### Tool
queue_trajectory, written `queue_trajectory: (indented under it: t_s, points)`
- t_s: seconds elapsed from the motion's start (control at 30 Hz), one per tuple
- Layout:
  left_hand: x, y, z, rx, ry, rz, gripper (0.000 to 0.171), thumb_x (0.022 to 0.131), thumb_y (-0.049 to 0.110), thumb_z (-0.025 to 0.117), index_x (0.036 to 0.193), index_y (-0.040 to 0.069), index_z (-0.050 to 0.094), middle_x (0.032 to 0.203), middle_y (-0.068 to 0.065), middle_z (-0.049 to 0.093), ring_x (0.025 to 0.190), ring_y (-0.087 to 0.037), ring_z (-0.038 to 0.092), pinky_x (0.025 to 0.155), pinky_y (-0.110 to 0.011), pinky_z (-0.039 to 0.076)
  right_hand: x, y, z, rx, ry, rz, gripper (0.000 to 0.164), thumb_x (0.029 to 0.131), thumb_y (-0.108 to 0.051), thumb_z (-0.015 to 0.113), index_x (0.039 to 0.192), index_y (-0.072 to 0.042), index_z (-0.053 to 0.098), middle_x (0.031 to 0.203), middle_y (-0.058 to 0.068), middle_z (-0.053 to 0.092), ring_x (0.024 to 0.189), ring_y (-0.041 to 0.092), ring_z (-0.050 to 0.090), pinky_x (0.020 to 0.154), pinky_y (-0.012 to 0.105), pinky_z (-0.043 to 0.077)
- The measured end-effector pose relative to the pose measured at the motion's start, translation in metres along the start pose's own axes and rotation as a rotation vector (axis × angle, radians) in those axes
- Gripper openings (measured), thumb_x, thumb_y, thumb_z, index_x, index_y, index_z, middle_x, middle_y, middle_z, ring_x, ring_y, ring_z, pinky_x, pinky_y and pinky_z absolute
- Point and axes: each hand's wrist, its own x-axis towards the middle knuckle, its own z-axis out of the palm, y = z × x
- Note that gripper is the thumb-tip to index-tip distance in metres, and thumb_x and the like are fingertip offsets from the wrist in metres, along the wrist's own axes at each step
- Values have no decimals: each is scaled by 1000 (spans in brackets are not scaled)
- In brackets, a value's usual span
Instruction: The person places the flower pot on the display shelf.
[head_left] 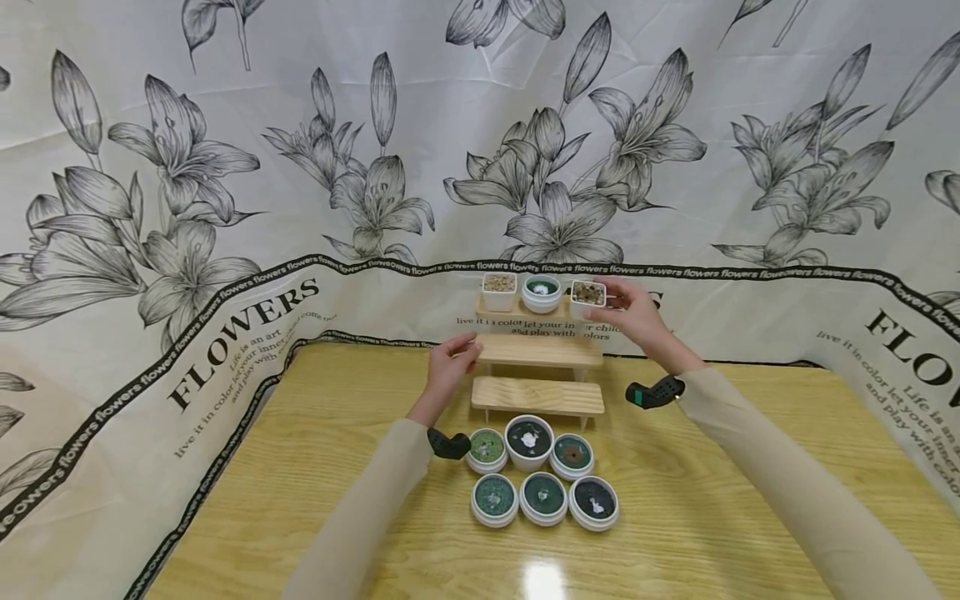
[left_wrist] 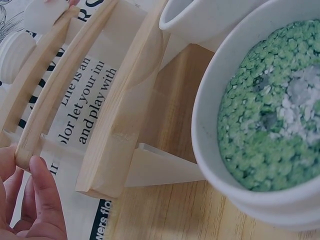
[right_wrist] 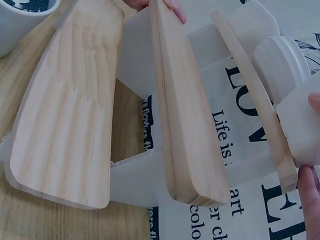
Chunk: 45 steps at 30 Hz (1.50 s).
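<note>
From the head view, our right hand holds the square pot at the top shelf's end; it could tip off. Left wrist view: our left hand's fingers pinch the middle shelf, steadying a stand that might shift. Right wrist view: the pot overhangs the edge.

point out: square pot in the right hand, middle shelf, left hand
square pot (head_left: 588,294), head view, gravel top
middle shelf (head_left: 540,349), head view, top board
left hand (head_left: 450,364), head view, back of hand

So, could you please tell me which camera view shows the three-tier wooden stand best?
The head view: the whole wooden stand shows, all three steps, with pots on top. The left wrist view shows only the steps' left ends; the right wrist view shows their right ends edge-on.
</note>
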Motion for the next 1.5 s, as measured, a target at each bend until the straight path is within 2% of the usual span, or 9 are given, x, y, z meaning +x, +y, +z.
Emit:
queue_trajectory:
  t_s: [0.33,0.37,0.47,0.6,0.83,0.93,1.17,1.37,1.5]
  points:
    - [-1,1,0,4,5,-1,32,89,10,68,120,2,67,105,-15,68,65,-5,61,75,-35,61,2,-4,-1,-7,-25,15,70,92,-20,66,151,-9,29,144,21,41,124,32,46,86,24,47]
    - [-4,5,0,4,-1,-1,32,89,10,68,120,1,66,106,-17,67,67,-9,63,77,-38,61,3,-4,-1,-7,-25,15,70,92,-20,65,151,-8,29,145,21,41,124,32,45,86,24,47]
    - [-4,5,0,-1,0,5,32,89,9,68,120,0,66,105,-17,67,67,-10,64,77,-38,61,3,-5,-1,-12,-24,16,70,92,-20,65,150,-8,29,146,21,40,125,33,45,84,21,46]
    - [-2,2,1,-10,10,4,32,89,7,68,119,0,66,103,-16,68,63,-3,61,77,-38,61,6,-2,-1,-24,-19,1,71,91,-24,67,150,-10,31,146,20,41,125,32,46,83,19,47]
    - [-1,2,2,-10,10,-3,32,89,7,68,120,0,66,105,-17,67,62,-2,61,77,-37,61,8,-3,-3,-36,-29,12,72,91,-25,66,150,-8,30,148,21,37,128,37,43,98,44,45]
    - [-1,2,2,-7,10,-3,32,89,7,68,120,1,66,105,-17,67,62,-2,61,77,-37,61,9,-3,-3,-32,-30,16,71,92,-25,66,150,-7,29,148,22,36,128,37,42,100,48,43]
    - [-1,2,2,-9,12,1,32,89,7,67,120,0,66,103,-14,67,62,-2,60,72,-31,61,10,0,-3,-9,1,2,72,91,-21,67,150,-7,28,146,21,38,124,32,44,95,36,45]
    - [-3,3,2,-15,8,12,32,89,6,67,119,-2,66,103,-17,67,61,-2,59,66,-23,59,4,7,1,50,75,-26,76,90,-21,68,151,-7,23,145,20,36,118,24,45,88,21,45]
    - [-3,3,2,-16,7,10,32,89,6,67,120,-2,65,104,-18,67,61,-2,59,67,-23,59,-2,16,7,108,124,-30,77,91,-18,67,151,-9,21,143,19,36,120,27,46,82,9,46]
